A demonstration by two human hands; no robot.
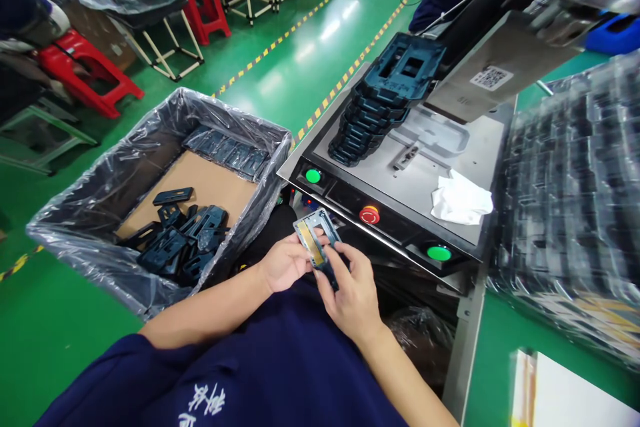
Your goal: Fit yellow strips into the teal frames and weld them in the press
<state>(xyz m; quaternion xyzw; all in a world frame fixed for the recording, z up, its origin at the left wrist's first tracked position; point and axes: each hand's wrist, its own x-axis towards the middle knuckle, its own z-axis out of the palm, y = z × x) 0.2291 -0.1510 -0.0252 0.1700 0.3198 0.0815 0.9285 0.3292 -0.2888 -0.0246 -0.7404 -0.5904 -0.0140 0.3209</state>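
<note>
Close to my body, just in front of the machine's panel, both hands are closed on one dark plastic housing part (320, 230). It has rectangular openings and a gold-coloured strip along one side. My left hand (289, 260) grips its left edge, while my right hand (353, 287) pinches it from the right and partly hides its lower end. To the left, a plastic-lined bin (95, 183) holds a loose heap of similar dark parts (183, 240) on brown cardboard. A leaning stack of dark frames (380, 100) stands on the machine's metal plate.
The machine's front panel carries a green button (313, 176), a red emergency stop (369, 215) and another green button (439, 253). A white cloth (461, 199) lies on the plate (487, 147). Stacked clear trays (570, 207) rise at right. Red stools (90, 73) stand behind the bin.
</note>
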